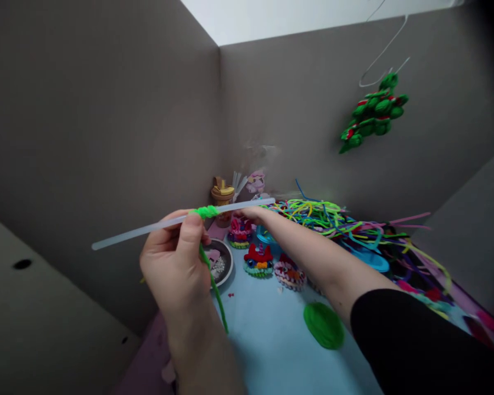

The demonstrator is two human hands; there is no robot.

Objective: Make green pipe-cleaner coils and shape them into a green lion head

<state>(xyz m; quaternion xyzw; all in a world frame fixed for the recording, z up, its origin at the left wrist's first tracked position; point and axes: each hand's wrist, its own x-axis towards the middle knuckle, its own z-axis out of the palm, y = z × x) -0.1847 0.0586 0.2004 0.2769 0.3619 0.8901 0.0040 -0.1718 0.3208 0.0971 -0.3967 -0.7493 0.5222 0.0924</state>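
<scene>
My left hand [177,247] pinches a long translucent white stick [127,235], which looks like a glue stick. A bright green pipe cleaner [207,212] is coiled round its middle, and a loose green tail hangs down below the fingers. Thumb and fingers press on the stick just left of the coil. My right hand [252,212] reaches to the back of the table, behind the stick's right end. Its fingers are mostly hidden, so what it touches cannot be seen. Near it stand a brown-and-yellow cup [222,193] and small colourful fuzzy figures [258,260].
A round metal dish [229,266] holds small pale pieces. Many coloured pipe cleaners [321,214] are heaped at the back right by a blue tray [372,262]. A green oval bundle [323,325] lies on the light blue tabletop [263,340]. A green fuzzy tree [372,118] hangs at the wall.
</scene>
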